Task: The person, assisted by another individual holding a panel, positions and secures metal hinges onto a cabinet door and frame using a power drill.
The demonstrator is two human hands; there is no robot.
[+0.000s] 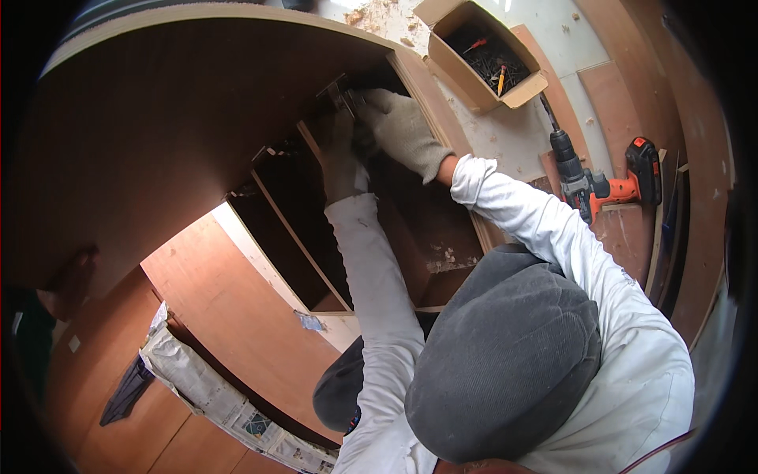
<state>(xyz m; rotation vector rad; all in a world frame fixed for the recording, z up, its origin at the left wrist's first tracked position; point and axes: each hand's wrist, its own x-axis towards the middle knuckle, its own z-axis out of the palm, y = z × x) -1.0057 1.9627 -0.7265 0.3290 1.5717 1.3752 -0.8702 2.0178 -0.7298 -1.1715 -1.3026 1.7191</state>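
Note:
Inside the dark brown cabinet (418, 237), both hands meet at a metal hinge (338, 95) on the large brown panel (158, 126). My left hand (339, 162), in shadow, reaches up with its fingers closed on the hinge. My right hand (401, 133), in a pale knit glove, is closed beside the hinge from the right. Its fingertips are hidden, so what they hold cannot be made out. Another metal hinge (268, 152) shows farther down the panel's edge.
Another person's hand (73, 280) touches the panel at far left. An orange and black cordless drill (592, 182) lies right of the cabinet. Beyond it stands an open cardboard box (466, 83) of screws with a yellow-handled tool (501, 80). My grey-clad knee (505, 355) is close in front.

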